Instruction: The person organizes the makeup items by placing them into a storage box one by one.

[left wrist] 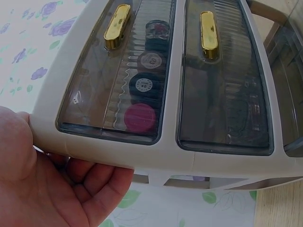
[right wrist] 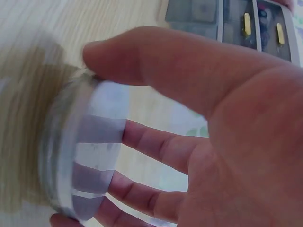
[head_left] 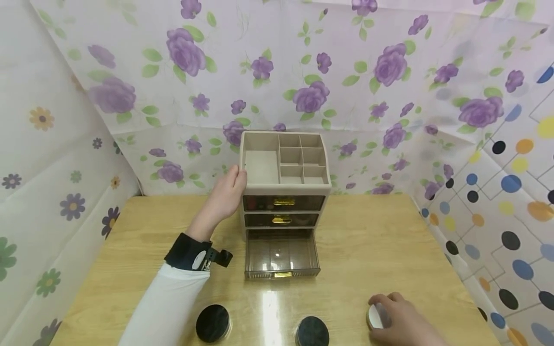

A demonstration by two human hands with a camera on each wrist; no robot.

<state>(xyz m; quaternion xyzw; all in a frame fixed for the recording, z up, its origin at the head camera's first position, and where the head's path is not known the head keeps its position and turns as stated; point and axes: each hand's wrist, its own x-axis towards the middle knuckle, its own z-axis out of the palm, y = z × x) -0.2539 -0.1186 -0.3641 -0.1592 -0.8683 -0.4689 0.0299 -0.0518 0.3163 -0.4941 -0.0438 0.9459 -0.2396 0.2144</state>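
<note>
A beige desktop drawer organizer (head_left: 285,190) stands at the back of the table, its bottom drawer (head_left: 281,254) pulled out and its two upper drawers closed. My left hand (head_left: 227,192) holds the organizer's left side near the top. In the left wrist view, the fingers of that hand (left wrist: 71,184) lie along the side wall. At the front right, my right hand (head_left: 402,319) grips a round, flat container with a shiny, mirror-like lid (head_left: 377,317). The right wrist view shows thumb and fingers about the container's rim (right wrist: 61,151); its contents cannot be seen.
Two round containers with black lids, one to the left (head_left: 213,323) and one near the middle (head_left: 312,331), stand at the table's front. Several small round items, one with a pink top (left wrist: 139,117), show through the top drawer. Flowered sheeting (head_left: 311,96) hangs behind the table (head_left: 368,250).
</note>
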